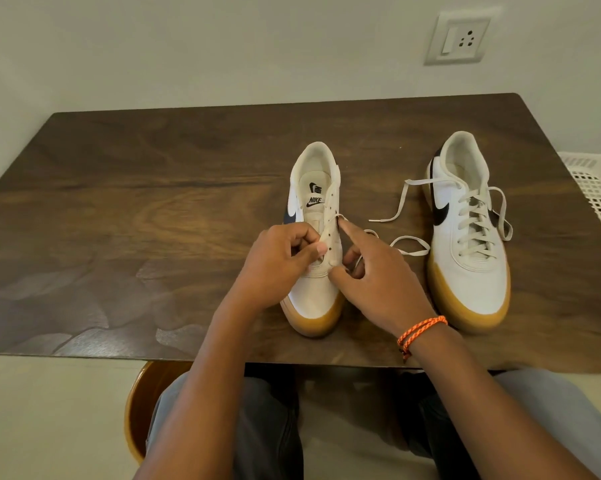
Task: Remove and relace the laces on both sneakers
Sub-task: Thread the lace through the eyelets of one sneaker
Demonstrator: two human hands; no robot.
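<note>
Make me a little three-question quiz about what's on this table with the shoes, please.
1. True or false: the right-hand white gum-soled sneaker is still laced.
2. Which hand wears the orange braided cord bracelet? A) left B) right
3. Fill in: both hands work on the sneaker whose tongue label reads ____.

Key
1. True; its cream lace crosses the eyelets.
2. B; the right hand.
3. NIKE, on the near-unlaced white sneaker, which the left hand grips.

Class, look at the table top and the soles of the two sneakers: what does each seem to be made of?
Dark brown table top: wood or wood-look laminate, judging by swirling grain and soft sheen. Tan soles of the left sneaker and right sneaker: probably gum rubber, matte and uniformly coloured.
</note>
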